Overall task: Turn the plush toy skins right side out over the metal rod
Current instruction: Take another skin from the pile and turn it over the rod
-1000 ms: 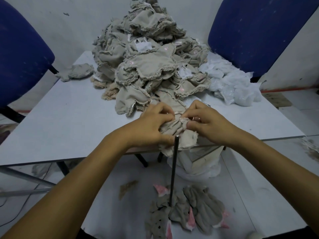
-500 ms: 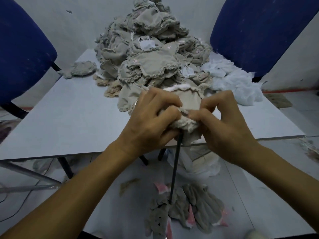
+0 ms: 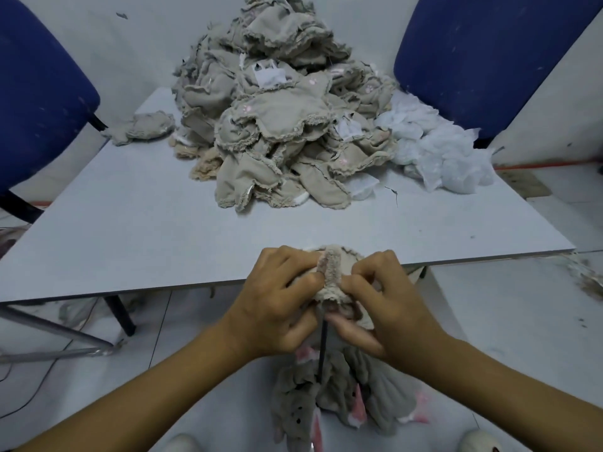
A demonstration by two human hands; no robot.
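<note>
Fingers (image 3: 305, 282) of both hands pinch a plush skin (image 3: 332, 278), now pulled lower over the metal rod (image 3: 322, 350) than a moment ago, fuzzy pile emerging on top, suggesting the turn is well under way. Beyond, a heap of unturned skins (image 3: 277, 125) covers the grey counter (image 3: 130, 230); finished skins (image 3: 342, 402) lie on the floor, blue chairs (image 3: 489, 60) behind.

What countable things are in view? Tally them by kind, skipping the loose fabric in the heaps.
Hands: 2 (left hand, right hand)
Blue chairs: 2 (left chair, right chair)
Table: 1
Metal rod: 1
Total: 6
</note>
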